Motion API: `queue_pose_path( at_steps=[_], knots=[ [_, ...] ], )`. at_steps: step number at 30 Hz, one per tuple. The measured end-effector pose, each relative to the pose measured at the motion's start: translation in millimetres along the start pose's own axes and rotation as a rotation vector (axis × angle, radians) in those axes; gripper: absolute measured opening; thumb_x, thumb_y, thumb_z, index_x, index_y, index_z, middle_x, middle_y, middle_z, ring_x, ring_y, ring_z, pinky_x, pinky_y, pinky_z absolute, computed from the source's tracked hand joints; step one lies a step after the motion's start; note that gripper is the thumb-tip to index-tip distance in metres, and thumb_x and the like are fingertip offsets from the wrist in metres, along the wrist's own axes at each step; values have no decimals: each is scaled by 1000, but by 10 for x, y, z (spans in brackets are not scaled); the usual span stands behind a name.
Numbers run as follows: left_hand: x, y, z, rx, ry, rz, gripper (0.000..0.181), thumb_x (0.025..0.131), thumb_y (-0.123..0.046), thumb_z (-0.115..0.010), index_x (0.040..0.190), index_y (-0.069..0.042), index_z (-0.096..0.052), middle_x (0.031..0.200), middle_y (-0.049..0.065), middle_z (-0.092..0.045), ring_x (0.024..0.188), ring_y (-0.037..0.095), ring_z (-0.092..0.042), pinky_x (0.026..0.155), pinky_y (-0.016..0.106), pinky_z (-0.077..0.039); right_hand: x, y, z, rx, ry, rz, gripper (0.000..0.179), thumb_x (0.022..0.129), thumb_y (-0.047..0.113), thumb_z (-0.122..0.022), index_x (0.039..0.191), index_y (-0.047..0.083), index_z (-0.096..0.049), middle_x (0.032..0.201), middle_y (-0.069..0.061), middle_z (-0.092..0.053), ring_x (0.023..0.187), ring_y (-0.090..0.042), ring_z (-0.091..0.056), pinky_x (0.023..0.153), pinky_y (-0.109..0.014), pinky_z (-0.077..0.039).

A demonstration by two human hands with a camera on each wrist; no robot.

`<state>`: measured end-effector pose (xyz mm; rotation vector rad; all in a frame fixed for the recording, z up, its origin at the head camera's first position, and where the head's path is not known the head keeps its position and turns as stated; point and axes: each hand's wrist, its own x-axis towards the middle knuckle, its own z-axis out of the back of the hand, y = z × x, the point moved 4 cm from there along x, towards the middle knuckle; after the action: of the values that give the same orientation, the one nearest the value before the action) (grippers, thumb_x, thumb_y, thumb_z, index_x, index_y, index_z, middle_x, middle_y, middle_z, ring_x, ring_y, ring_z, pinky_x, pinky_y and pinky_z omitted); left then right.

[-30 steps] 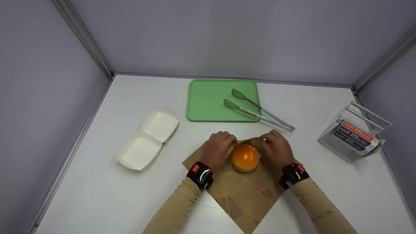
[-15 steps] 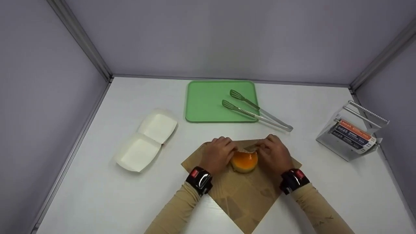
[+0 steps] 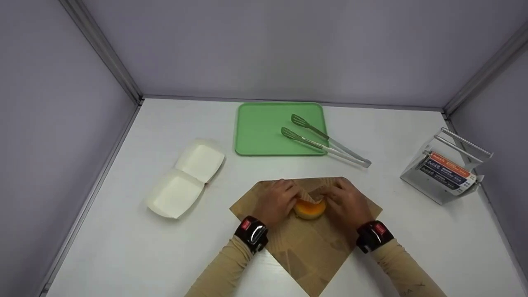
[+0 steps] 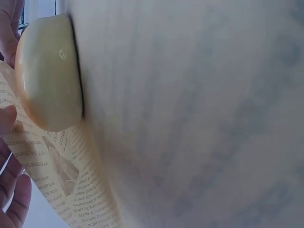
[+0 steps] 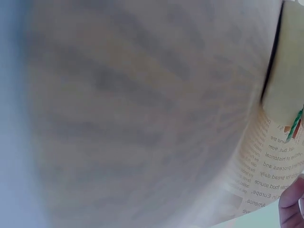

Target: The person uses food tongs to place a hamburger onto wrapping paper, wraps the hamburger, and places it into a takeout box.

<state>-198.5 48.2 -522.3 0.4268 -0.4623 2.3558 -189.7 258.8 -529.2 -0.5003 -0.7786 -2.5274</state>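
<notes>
A hamburger [image 3: 309,211] with a glossy orange-brown bun lies on a sheet of brown printed wrapping paper [image 3: 307,251]. The paper's far edge is folded toward the person, over the back of the bun. My left hand [image 3: 275,202] pinches that fold at the burger's left side, and my right hand [image 3: 347,205] pinches it at the right. In the left wrist view the pale side of the bun [image 4: 50,76] shows against the paper, with fingertips at the left edge. A bit of green and brown filling [image 5: 294,126] pokes out in the right wrist view.
An open white clamshell box [image 3: 187,179] stands to the left. Behind the paper, metal tongs [image 3: 330,144] lie partly across a green tray [image 3: 264,130]. At the right is a metal holder [image 3: 443,173] with printed packets. Walls close off the back and sides.
Both hands have drawn the paper's far edge toward the person and down over the bun, so less of its top shows. The hands have moved slightly nearer. Box, tray and tongs stay put.
</notes>
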Motion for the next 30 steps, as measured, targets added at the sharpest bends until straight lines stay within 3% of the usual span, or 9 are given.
queue_pose_path(
  at_steps=[10, 17, 24, 30],
  knots=[
    [-33, -23, -32, -14, 23, -11, 9, 97, -20, -68, 104, -17, -71, 107, -1, -70, 107, 16, -66, 101, 34, -52, -30, 6, -2, -16, 8, 44, 28, 82, 1, -79, 103, 20, -79, 92, -1, -57, 84, -9, -49, 67, -27, -46],
    [-63, -56, -49, -27, 76, -62, 28, 92, -11, -65, 119, -14, -73, 120, 1, -69, 117, 19, -63, 106, 35, -49, -41, 40, 13, -49, 30, 51, 31, 78, -3, -75, 101, 18, -80, 88, 0, -53, 80, -10, -45, 66, -26, -43],
    [-78, -180, -19, -85, 86, -84, 26, 89, -11, -64, 112, -16, -73, 121, -2, -70, 120, 15, -63, 109, 30, -48, -64, 48, 12, -64, 26, 77, 35, 77, -3, -73, 103, 19, -81, 87, -1, -53, 81, -11, -46, 67, -27, -42],
    [-112, -296, -54, -147, 144, -91, 37, 93, -12, -61, 128, -19, -70, 136, -7, -66, 133, 12, -57, 115, 29, -42, -86, 66, 18, -59, 39, 88, 35, 78, -3, -72, 105, 18, -81, 84, 2, -52, 79, -10, -45, 66, -25, -41]
  ],
)
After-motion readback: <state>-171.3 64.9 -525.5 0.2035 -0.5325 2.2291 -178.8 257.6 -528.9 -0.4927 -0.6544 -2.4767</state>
